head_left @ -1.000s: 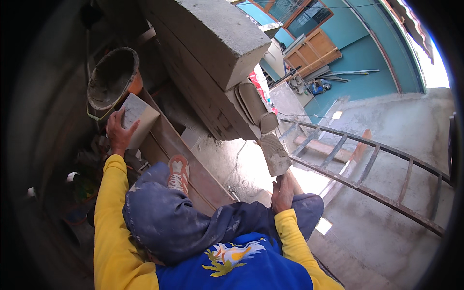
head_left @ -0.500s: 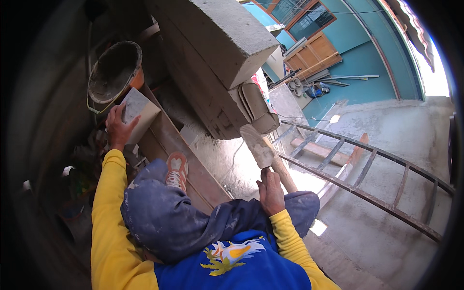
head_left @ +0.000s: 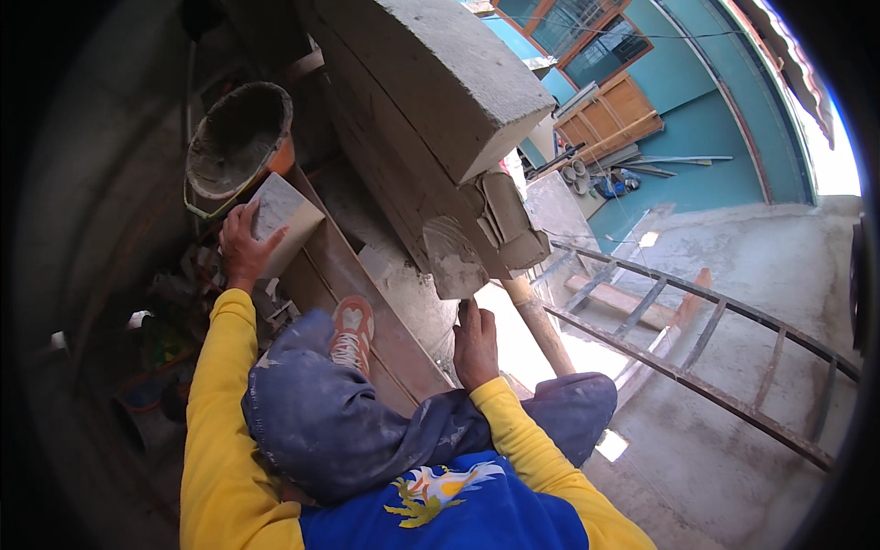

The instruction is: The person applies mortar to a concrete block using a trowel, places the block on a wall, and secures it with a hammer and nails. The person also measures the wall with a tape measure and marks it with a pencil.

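My left hand grips the near left edge of a pale rectangular block, thumb spread from the fingers. The block rests on the wooden planks, just beside a mortar-smeared bucket. My right hand is closed round the handle of a trowel, most of which the fingers hide. Its flat, mortar-coated blade points up and away, in front of the lower end of a stack of large grey blocks; whether it touches them I cannot tell.
My shoe stands on the planks. A wooden post is right of my right hand. A metal ladder stretches across the right side. Timber and pipes lie by the teal wall. Rubble lies at left.
My right hand has carried the trowel leftward, from beside the post to in front of the stacked blocks. My left hand stays on the pale block. The whole view has shifted slightly.
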The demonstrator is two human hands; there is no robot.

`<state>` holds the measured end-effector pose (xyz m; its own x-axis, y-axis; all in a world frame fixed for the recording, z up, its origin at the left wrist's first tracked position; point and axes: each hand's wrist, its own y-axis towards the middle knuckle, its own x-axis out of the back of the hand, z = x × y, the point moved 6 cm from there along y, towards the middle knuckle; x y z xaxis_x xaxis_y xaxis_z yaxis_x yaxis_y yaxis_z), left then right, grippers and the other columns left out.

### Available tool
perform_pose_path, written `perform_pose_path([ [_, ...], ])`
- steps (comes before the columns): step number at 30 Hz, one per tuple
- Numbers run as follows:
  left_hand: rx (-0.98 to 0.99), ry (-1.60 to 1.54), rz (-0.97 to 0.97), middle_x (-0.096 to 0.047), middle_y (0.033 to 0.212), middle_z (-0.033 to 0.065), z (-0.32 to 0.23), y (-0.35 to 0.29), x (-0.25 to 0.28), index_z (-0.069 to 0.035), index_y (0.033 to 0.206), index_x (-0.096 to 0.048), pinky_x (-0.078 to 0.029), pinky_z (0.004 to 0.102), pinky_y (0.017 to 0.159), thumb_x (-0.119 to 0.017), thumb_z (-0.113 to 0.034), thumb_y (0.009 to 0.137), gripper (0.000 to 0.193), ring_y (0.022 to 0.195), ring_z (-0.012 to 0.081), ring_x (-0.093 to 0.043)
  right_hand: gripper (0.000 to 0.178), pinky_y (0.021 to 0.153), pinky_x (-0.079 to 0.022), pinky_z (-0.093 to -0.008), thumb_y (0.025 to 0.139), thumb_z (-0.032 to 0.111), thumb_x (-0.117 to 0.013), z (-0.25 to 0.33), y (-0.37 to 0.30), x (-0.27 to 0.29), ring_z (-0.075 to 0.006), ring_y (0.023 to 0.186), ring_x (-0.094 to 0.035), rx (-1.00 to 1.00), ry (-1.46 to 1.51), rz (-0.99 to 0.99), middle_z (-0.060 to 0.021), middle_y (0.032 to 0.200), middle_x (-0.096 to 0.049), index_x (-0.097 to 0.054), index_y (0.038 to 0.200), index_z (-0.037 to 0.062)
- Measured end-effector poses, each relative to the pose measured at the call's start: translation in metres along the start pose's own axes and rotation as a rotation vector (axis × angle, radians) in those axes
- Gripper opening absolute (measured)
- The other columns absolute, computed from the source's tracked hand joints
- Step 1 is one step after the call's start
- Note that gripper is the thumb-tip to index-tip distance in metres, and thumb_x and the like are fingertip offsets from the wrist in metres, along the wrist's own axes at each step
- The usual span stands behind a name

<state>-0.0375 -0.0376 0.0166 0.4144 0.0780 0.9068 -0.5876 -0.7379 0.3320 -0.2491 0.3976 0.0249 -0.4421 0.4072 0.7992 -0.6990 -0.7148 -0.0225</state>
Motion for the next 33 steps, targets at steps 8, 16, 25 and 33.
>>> perform_pose_path([
  [8,-0.024,-0.029,-0.01,-0.06,0.13,0.0133,-0.011,0.001,-0.004,-0.016,0.139,-0.062,-0.045,0.0522,0.104,-0.089,-0.051,0.077,0.076,0.124,0.037,-0.058,0.061,0.102,-0.045,-0.0524,0.09,-0.003,-0.067,-0.036,-0.012,-0.001,-0.0458,0.116,-0.054,-0.109,-0.01,0.038,-0.0265,0.126,-0.054,-0.042,0.145,-0.0056],
  [16,-0.002,-0.035,-0.007,-0.059,0.131,0.0126,-0.007,0.003,0.007,-0.016,0.139,-0.062,-0.043,0.0515,0.107,-0.089,-0.055,0.075,0.08,0.125,0.0352,-0.058,0.044,0.104,-0.05,-0.0452,0.104,0.018,-0.062,-0.022,-0.018,0.009,-0.0364,0.119,-0.065,-0.369,0.51,0.018,-0.0255,0.131,-0.065,-0.054,0.143,-0.0014],
  [25,0.075,-0.057,0.065,-0.057,0.135,0.0111,-0.007,0.004,0.012,-0.015,0.152,-0.049,-0.036,0.0514,0.113,-0.09,-0.06,0.069,0.103,0.132,0.0338,-0.053,0.055,0.092,-0.055,-0.0513,0.097,0.025,-0.074,0.024,0.025,-0.016,-0.0456,0.104,-0.072,-0.254,0.31,0.328,-0.0269,0.112,-0.073,-0.05,0.14,0.0018],
  [33,0.273,-0.069,0.126,-0.051,0.133,0.0144,-0.021,-0.009,0.003,-0.004,0.16,-0.034,-0.03,0.0519,0.112,-0.1,-0.038,0.055,0.129,0.128,0.0336,-0.048,0.042,0.091,-0.054,-0.0522,0.103,0.028,-0.066,0.21,0.233,-0.038,-0.0453,0.104,-0.069,0.451,0.169,0.142,-0.0222,0.117,-0.07,-0.058,0.139,0.0083],
])
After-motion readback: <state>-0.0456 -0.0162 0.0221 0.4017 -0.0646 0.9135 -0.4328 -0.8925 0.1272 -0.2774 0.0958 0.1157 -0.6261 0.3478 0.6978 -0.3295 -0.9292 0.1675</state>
